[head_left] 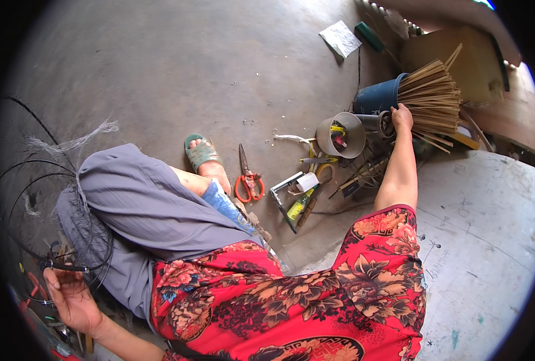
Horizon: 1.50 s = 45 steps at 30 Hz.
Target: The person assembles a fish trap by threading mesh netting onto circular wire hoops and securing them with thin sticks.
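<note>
The sticks [430, 99] fan out at 2 o'clock, towards the edge of the view, from the mouth of a blue bucket [378, 96] that lies tipped on its side. The right hand [402, 118] is at their near edge, beside the bucket's rim; whether its fingers are closed on a stick, I cannot tell. A grey can [371, 123] lies just under the bucket, its open end near that hand.

Far from it, at 8 o'clock, the left hand [75, 304] is palm up with its fingers bent at a black hoop [69, 267]; how firmly it grips is unclear. The two hands are wide apart. Pale netting [78, 139] trails above the hoop at 9 to 10 o'clock.

Nearer the middle, also at 2 o'clock, a bowl [325, 129] holds small yellow and red things. Just below the bowl lie a white box [307, 182], a yellow-green bottle [295, 209] and an angled metal frame [283, 209]. Red-handled scissors [250, 177] lie near the centre, beside a sandalled foot [206, 156] at 10 o'clock. White paper [341, 38] lies on the floor [159, 66] at 1 o'clock.
</note>
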Each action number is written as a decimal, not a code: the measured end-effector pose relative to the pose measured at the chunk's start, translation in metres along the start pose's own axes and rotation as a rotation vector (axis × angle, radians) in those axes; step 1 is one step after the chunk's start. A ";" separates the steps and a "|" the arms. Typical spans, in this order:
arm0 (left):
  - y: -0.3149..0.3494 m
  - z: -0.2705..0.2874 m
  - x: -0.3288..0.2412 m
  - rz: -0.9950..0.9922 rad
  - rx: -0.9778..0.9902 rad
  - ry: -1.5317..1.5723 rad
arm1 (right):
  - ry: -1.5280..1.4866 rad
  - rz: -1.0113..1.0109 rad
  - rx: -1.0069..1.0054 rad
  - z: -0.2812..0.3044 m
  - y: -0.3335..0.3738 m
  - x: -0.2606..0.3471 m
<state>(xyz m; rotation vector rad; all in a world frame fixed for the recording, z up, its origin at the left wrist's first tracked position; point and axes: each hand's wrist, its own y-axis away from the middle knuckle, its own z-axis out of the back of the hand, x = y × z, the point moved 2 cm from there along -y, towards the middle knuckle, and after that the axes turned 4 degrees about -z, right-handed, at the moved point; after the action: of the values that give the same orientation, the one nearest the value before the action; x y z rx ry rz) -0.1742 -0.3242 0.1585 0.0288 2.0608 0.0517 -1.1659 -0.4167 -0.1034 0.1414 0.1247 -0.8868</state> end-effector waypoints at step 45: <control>-0.018 0.007 0.022 -0.126 -0.063 0.063 | -1.889 0.898 0.153 0.342 0.351 0.248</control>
<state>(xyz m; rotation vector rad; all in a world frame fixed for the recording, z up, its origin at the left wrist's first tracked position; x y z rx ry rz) -0.1780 -0.3407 0.1347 -0.1435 2.1188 0.0396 -0.7201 -0.4468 0.2169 -0.5021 -1.6454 0.1431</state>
